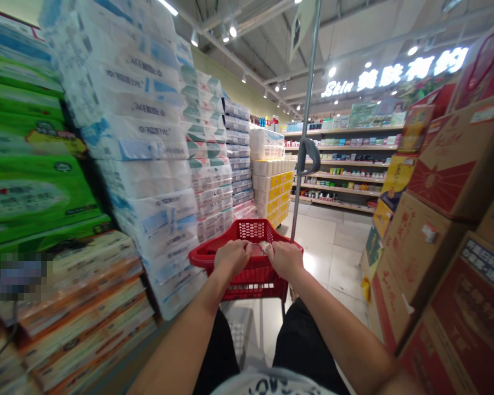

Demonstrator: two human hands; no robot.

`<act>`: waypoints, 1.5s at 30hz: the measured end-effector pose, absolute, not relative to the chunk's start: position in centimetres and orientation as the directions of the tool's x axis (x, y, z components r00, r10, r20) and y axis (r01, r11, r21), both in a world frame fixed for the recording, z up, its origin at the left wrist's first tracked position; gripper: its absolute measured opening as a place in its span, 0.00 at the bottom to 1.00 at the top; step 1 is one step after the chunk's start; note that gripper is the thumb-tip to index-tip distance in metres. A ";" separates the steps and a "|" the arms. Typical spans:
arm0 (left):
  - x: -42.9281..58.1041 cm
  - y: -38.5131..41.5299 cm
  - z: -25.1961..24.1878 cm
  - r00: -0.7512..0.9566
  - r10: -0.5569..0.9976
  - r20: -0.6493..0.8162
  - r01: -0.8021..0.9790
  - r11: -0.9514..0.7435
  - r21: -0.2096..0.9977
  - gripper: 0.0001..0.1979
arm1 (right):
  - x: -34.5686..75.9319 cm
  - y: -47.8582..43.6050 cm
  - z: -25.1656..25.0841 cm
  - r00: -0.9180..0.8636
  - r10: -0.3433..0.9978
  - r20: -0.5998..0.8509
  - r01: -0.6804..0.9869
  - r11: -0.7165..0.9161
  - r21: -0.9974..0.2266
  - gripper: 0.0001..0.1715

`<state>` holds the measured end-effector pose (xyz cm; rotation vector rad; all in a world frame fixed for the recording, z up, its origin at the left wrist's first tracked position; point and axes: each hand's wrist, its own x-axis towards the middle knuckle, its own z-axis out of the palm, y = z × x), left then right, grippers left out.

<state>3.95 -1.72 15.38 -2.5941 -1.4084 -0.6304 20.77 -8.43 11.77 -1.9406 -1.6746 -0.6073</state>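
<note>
The near edge of a red cart is gripped by the left hand and the right hand, fingers curled over it side by side; how tightly it is held cannot be told. The cart is placed just ahead of the legs. The step in hand is judged to be the steering of the cart; for the next move, an even push from both hands would be called for, with tissue packs left of the cart and cartons right of it kept untouched.

A small pale item beside the right fingers cannot be identified. The cart's floor is mostly hidden by its walls and the hands, and its wheels cannot be made out. Left of the cart, a pixelated patch is unreadable. At its right side, a pole is seen, its foot hidden and its top cut off. On shelves well beyond the cart, goods are too small to be told apart.
</note>
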 end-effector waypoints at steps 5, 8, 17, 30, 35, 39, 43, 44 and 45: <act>4.0 -1.6 15.3 0.486 0.758 0.435 0.819 -0.569 0.076 0.23 | 21.0 -9.0 9.0 -0.038 0.523 0.852 0.999 0.023 0.031 0.15; 4.2 -1.6 15.3 0.481 0.761 0.435 0.823 -0.563 0.076 0.23 | 21.0 -8.3 10.6 0.114 0.633 0.766 0.993 -0.101 -0.064 0.16; 4.6 -1.1 14.9 0.482 0.746 0.459 0.817 -0.572 0.070 0.23 | 21.6 -8.9 8.8 -0.064 0.522 0.851 0.998 0.023 0.062 0.15; 5.2 -1.1 14.5 0.439 0.758 0.483 0.837 -0.540 0.087 0.25 | 21.9 -7.9 9.2 0.033 0.604 0.796 0.999 -0.047 -0.005 0.17; 5.3 -1.1 14.3 0.491 0.713 0.501 0.798 -0.599 0.071 0.23 | 22.1 -7.8 9.1 0.088 0.575 0.813 0.994 -0.098 -0.038 0.14; 5.3 -1.3 14.2 0.526 0.674 0.519 0.773 -0.633 0.037 0.20 | 22.2 -7.1 10.6 0.198 0.671 0.715 0.977 -0.193 -0.090 0.18; 5.1 -1.4 14.0 0.529 0.648 0.548 0.772 -0.636 0.007 0.20 | 22.1 -8.1 9.0 0.030 0.563 0.826 0.998 -0.068 0.010 0.14; 5.1 -1.4 14.0 0.527 0.648 0.550 0.774 -0.633 0.003 0.20 | 22.0 -8.4 8.7 -0.003 0.536 0.844 0.999 -0.044 0.031 0.15; 5.1 -1.4 14.0 0.525 0.651 0.548 0.777 -0.629 0.002 0.20 | 21.9 -8.5 8.6 -0.008 0.527 0.850 0.999 -0.040 0.034 0.15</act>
